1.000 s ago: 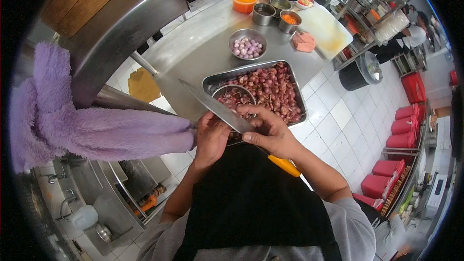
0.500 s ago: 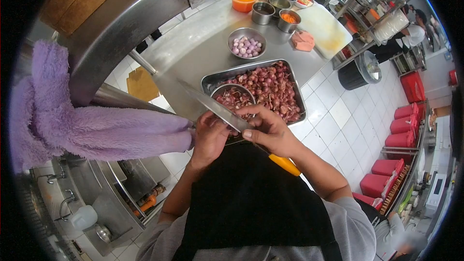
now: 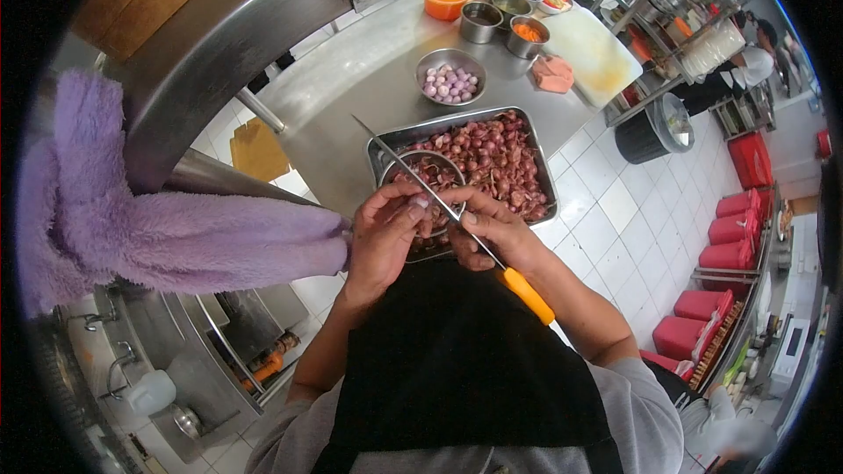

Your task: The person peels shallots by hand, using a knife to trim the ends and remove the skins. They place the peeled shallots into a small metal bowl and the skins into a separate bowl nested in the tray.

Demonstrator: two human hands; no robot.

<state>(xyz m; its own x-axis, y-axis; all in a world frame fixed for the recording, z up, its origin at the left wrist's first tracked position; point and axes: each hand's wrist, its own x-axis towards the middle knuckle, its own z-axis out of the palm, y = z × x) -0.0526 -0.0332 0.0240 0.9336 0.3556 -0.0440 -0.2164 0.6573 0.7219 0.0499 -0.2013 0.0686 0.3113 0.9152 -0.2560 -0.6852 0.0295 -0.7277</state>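
Observation:
My right hand grips a long knife by its blade close to the yellow handle, the blade slanting up and to the left. Between the fingertips of my left hand is a small pale shallot, partly covered by the fingers. Both hands are close together over the near edge of a metal tray full of red shallots. Inside the tray's left part sits a round bowl with peelings, partly hidden by the blade and hands. Behind the tray, a metal bowl holds peeled shallots.
Small metal containers, an orange tub, a pink cloth and a white cutting board stand at the back of the counter. A purple towel hangs at left. A bin stands on the floor at right.
The knife has turned so its blade shows edge-on and points more upward. My left hand has shifted slightly, and a pale shallot now shows at its fingertips.

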